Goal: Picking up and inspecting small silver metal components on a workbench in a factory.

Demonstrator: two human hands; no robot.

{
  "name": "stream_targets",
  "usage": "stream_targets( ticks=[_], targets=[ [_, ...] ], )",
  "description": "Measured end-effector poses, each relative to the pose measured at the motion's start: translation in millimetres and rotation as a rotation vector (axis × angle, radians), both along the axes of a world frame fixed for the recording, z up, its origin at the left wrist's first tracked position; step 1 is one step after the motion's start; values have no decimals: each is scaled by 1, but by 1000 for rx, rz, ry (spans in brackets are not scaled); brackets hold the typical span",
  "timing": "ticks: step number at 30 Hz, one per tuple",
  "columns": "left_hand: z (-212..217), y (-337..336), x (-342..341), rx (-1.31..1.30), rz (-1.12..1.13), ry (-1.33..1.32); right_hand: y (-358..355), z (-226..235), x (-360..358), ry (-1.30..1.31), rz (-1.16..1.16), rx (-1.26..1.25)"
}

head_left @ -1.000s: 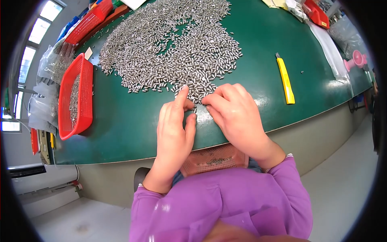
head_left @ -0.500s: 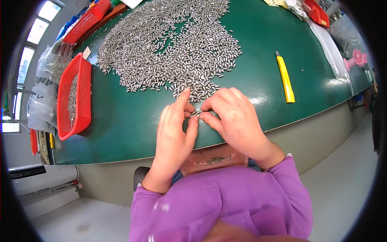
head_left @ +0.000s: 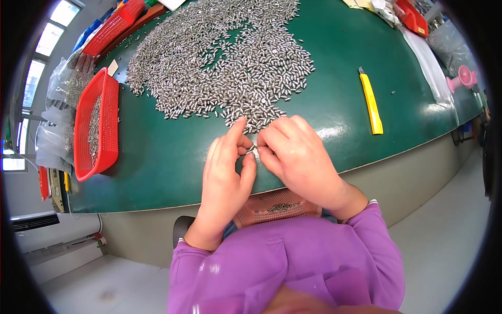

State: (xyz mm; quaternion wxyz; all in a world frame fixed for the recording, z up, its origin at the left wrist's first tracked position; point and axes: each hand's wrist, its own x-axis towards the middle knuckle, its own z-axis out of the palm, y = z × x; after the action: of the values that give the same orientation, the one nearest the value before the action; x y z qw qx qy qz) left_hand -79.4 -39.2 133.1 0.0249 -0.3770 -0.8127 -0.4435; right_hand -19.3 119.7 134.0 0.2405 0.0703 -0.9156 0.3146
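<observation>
Just in front of a large heap of small silver metal pins [head_left: 261, 63], my two hands meet at the fingertips. My left hand [head_left: 226, 167] has its index finger raised, while its thumb and other fingers close around a few small metal pins [head_left: 251, 149]. From the right, my right hand [head_left: 298, 152] pinches with thumb and index finger at the same pins. Its fingertips partly hide what is between them. Below the table edge, a pink perforated basket [head_left: 261, 201] at my lap holds several more pins.
A red plastic basket [head_left: 111, 125] with metal pins stands on the left of the green table [head_left: 157, 172]. Clear bags [head_left: 55, 131] lie beyond it. On the right lies a yellow utility knife [head_left: 371, 102], with a pink object [head_left: 462, 78] farther right.
My right thumb and index finger have drawn closer together at the pins, and the right hand has shifted slightly left. The left hand has barely moved.
</observation>
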Motion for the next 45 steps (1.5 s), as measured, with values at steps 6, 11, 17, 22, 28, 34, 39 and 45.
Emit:
stream_targets(
  ticks=[6, 11, 17, 22, 28, 34, 39, 45],
  targets=[
    [-2, -5, 2, 18, 20, -22, -1, 1, 1, 6, -19, 9],
    [-4, -8, 1, 23, 8, -62, 3, 0, 2, 30, 49, -49],
    [-5, -8, 2, 18, 23, -46, 1, 3, 1, 24, 17, -78],
    [-5, -8, 3, 14, 44, -31, 1, 1, 1, 25, 51, -80],
    [-6, -8, 2, 21, 39, 0, 4, 0, 1, 21, 71, -100],
    [-6, -9, 2, 28, 28, -22, 0, 4, 2, 21, 9, -112],
    [-6, -8, 2, 31, 32, -24, 2, 4, 2, 29, 32, -82],
    [-4, -8, 3, -16, 109, 44, 2, 2, 2, 41, 37, -75]
  ],
)
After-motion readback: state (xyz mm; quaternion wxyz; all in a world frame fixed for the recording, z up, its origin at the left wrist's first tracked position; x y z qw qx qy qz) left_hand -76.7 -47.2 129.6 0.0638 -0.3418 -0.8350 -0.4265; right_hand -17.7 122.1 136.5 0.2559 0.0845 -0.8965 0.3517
